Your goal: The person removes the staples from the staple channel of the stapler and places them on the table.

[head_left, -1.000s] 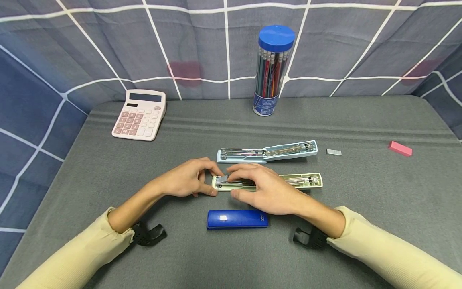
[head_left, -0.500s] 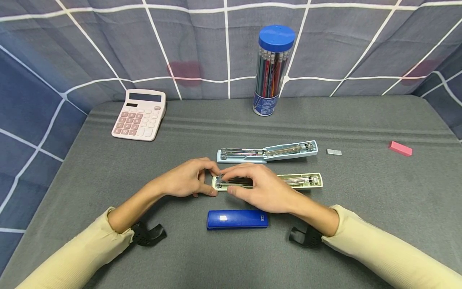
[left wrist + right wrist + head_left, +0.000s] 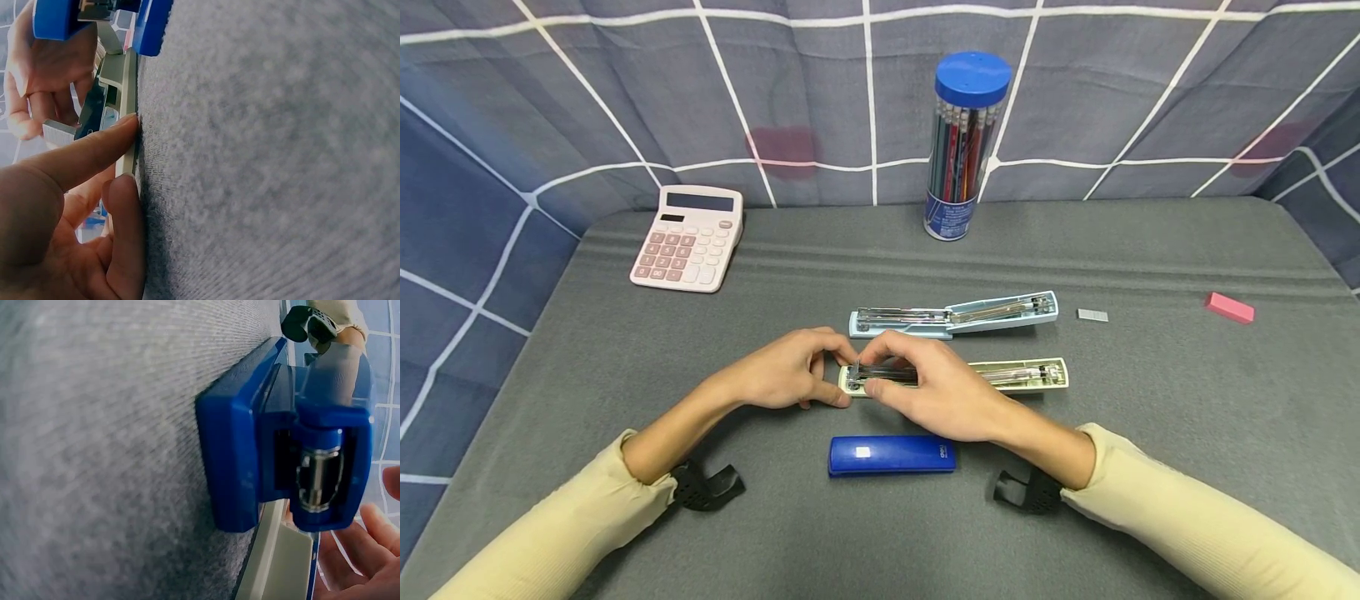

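Note:
A pale green stapler [image 3: 1030, 374] lies opened out flat on the table, its metal magazine exposed. My left hand [image 3: 786, 367] pinches its left end between thumb and fingers. My right hand [image 3: 943, 392] is over the magazine, thumb and index finger apart on either side of it near that end. A short grey strip of staples [image 3: 59, 132] juts up from the magazine in the left wrist view, close to the right fingertips. Whether they touch it is unclear. A blue stapler [image 3: 891, 455], closed, lies nearer the body, below the right hand.
Behind the green stapler lies an opened light blue stapler [image 3: 1000, 312]. To its right are a loose strip of staples [image 3: 1092, 315] and a pink eraser [image 3: 1230, 307]. A pencil tub [image 3: 958, 150] and a calculator [image 3: 688, 239] stand at the back.
My right hand has shifted slightly left along the magazine, and its index finger has lifted off the grey staple strip, which has tipped from lying flat to upright. My left hand has stayed put.

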Demonstrator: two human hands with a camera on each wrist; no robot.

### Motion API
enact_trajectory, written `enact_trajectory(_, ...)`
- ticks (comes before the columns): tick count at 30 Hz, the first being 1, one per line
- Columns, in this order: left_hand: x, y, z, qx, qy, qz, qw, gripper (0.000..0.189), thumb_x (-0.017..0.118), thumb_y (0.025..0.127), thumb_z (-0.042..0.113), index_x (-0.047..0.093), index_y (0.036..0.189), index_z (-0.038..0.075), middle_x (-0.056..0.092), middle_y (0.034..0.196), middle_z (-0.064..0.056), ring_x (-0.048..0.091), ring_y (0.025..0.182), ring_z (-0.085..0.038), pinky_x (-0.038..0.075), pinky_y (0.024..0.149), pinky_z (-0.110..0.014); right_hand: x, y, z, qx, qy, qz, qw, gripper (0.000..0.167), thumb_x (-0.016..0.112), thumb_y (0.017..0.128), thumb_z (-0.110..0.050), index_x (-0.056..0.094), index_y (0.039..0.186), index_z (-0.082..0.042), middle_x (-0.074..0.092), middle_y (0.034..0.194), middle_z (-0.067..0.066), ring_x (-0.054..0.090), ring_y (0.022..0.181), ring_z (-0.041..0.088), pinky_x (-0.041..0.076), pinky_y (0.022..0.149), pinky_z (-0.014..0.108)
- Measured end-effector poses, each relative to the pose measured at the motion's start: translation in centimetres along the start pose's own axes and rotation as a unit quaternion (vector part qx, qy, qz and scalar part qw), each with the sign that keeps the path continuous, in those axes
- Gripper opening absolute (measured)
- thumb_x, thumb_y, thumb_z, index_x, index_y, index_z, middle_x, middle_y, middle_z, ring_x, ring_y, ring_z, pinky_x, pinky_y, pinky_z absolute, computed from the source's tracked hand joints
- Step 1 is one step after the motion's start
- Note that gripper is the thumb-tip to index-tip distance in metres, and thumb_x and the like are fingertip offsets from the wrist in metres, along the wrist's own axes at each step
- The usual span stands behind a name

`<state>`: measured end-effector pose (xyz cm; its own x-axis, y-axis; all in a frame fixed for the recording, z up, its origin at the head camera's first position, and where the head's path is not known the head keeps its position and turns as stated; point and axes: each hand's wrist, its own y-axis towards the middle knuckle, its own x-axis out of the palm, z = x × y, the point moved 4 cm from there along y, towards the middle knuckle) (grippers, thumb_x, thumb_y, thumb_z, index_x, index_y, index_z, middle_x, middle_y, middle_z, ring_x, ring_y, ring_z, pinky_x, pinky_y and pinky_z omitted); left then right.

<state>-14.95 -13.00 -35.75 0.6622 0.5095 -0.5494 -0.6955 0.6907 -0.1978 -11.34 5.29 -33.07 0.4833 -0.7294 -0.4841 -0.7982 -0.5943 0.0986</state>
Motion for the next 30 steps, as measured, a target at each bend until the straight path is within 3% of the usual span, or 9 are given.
enact_trajectory(6, -0.1, -0.1, 0.0, 0.004, -0.006, -0.001, 1.0, 0.034, 0.083, 0.08, 0.014, 0.067, 0.109, 0.006, 0.056, 0.1, -0.008, 0.056, 0.052, -0.015, 0.05, 0.048, -0.031, 0.2, 0.3, -0.3, -0.006, -0.014, 0.005, 0.9999, 0.026, 0.066, 0.093, -0.015, 0.064, 0.118, -0.01, 0.065, 0.117, 0.001, 0.059, 0.11, 0.015, 0.048, 0.094, 0.041)
enact_trajectory(14, 0.0, 0.0, 0.0, 0.004, 0.0, -0.006, 1.0, 0.031, 0.083, 0.081, 0.013, 0.068, 0.108, 0.012, 0.056, 0.098, -0.006, 0.056, 0.051, -0.015, 0.051, 0.049, -0.031, 0.0, 0.5, -0.6, -0.025, -0.088, 0.01, 0.9958, 0.018, 0.069, 0.093, -0.017, 0.07, 0.11, -0.011, 0.066, 0.11, -0.004, 0.058, 0.103, 0.013, 0.048, 0.089, 0.035)
enact_trajectory(22, -0.1, 0.0, 0.1, 0.0, -0.005, -0.006, 1.0, 0.027, 0.083, 0.08, 0.014, 0.067, 0.102, 0.015, 0.054, 0.092, -0.007, 0.056, 0.049, -0.016, 0.05, 0.051, -0.031, 0.7, 1.3, -1.0, -0.038, -0.163, -0.013, 0.9857, 0.016, 0.071, 0.092, -0.018, 0.072, 0.107, -0.01, 0.062, 0.102, -0.004, 0.054, 0.093, 0.011, 0.046, 0.079, 0.03)
enact_trajectory(30, -0.1, 0.0, 0.0, 0.004, -0.004, -0.004, 1.0, 0.027, 0.084, 0.079, 0.015, 0.064, 0.097, 0.012, 0.054, 0.086, -0.007, 0.056, 0.048, -0.016, 0.049, 0.049, -0.03, 1.1, 1.7, -1.3, -0.019, -0.222, -0.036, 0.9741, 0.03, 0.072, 0.089, -0.009, 0.07, 0.119, -0.009, 0.057, 0.097, -0.003, 0.049, 0.081, 0.011, 0.043, 0.069, 0.028)
